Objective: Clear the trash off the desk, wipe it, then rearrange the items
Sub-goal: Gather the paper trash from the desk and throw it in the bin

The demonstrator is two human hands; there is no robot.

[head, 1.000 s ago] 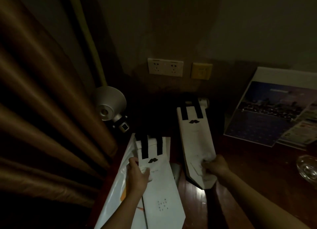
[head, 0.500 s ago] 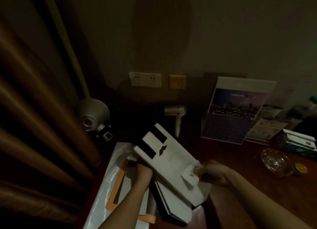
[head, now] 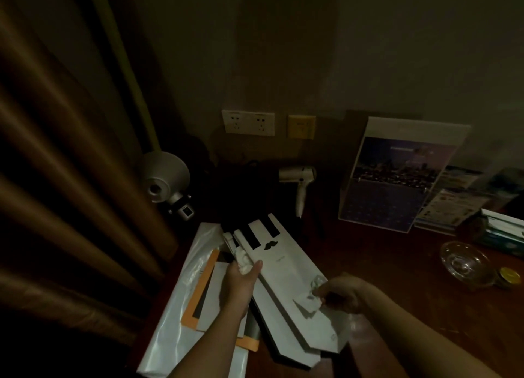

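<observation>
Moustache-print paper bags [head: 286,270] in both hands
White, black-striped, stacked in front of the hair dryer [head: 300,179]; left hand [head: 241,281] clasps their edge and a crumpled tissue [head: 243,260], right hand [head: 343,295] pinches the lower end.

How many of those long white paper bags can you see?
2. The moustache-printed bag lies on top; the second bag lies beneath it, mostly covered. Others may be hidden.

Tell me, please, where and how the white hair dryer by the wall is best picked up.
Best grip the hair dryer by its slim handle, from the near side: the handle points toward the person, and the wider barrel sits crosswise at the far end.
</observation>
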